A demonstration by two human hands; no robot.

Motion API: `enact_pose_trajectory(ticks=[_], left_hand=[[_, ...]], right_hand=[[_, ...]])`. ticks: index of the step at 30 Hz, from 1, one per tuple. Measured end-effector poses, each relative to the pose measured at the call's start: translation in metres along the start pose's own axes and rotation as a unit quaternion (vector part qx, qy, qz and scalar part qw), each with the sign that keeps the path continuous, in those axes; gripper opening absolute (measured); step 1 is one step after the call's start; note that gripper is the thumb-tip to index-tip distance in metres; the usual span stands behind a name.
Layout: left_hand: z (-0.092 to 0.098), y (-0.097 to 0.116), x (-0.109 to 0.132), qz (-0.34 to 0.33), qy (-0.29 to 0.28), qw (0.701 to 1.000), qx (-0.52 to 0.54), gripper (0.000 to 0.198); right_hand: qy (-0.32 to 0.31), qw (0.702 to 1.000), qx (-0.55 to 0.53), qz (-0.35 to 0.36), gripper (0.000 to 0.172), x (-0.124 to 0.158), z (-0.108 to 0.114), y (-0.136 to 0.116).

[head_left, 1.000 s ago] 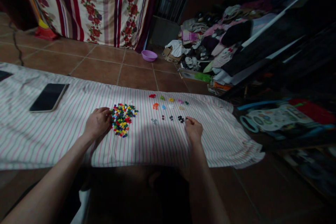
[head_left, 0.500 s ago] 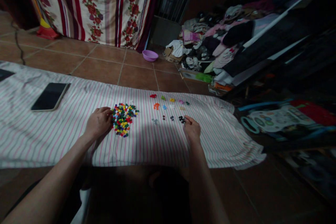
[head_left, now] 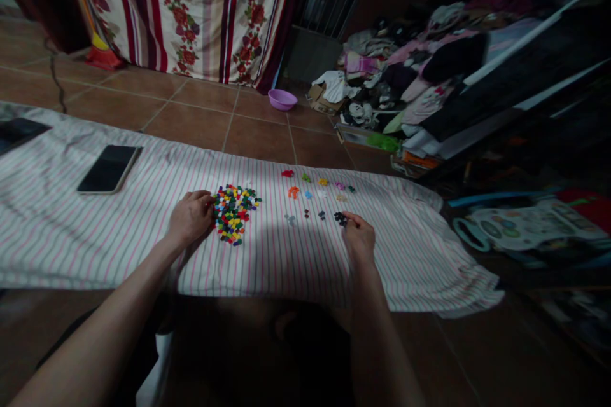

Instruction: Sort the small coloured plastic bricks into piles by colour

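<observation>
My left hand rests at the left edge of a mixed pile of small coloured pieces, fingertips touching it. Its fingers are slightly bent and look loosely apart. My right hand is at a small group of black pieces; its thumb and forefinger are pinched together over them, and whatever lies between is too small to make out. Sorted groups lie in rows nearby: red pieces, orange pieces, yellow pieces, light blue pieces and grey pieces, among several others.
A striped cloth covers the low table. A phone lies on its left part, with another dark flat object at the far left. Beyond are a purple basin on the tiled floor and a heap of clothes.
The whole view has shifted, so the table appears slightly farther right. Both hands stay by the same pieces, with little movement against the cloth.
</observation>
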State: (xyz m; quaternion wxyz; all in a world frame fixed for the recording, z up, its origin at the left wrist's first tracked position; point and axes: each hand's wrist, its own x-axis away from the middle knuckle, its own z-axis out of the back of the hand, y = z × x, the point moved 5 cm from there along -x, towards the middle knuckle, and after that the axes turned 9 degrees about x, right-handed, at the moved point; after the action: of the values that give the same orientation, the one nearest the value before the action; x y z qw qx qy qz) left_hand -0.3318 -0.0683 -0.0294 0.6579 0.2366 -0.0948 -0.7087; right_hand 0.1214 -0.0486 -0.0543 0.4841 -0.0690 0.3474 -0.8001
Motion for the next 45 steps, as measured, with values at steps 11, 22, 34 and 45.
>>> enact_pose_trajectory(ticks=[11, 22, 34, 45], left_hand=[[0.0, -0.001, 0.001, 0.004, 0.007, 1.0, -0.011, 0.039], [0.0, 0.003, -0.001, 0.018, -0.015, 1.0, -0.019, 0.039], [0.002, 0.005, -0.001, 0.025, -0.023, 0.999, -0.011, 0.038], [0.003, 0.007, -0.001, 0.02, -0.025, 0.999, -0.011, 0.039]], right_hand=[[0.047, 0.997, -0.018, 0.065, 0.041, 0.011, 0.007, -0.04], [-0.077, 0.94, -0.067, 0.327, 0.028, 0.09, -0.045, -0.141], [-0.159, 0.893, -0.068, 0.416, 0.03, 0.14, -0.086, -0.19], [-0.165, 0.87, -0.028, 0.465, 0.023, 0.153, -0.096, -0.201]])
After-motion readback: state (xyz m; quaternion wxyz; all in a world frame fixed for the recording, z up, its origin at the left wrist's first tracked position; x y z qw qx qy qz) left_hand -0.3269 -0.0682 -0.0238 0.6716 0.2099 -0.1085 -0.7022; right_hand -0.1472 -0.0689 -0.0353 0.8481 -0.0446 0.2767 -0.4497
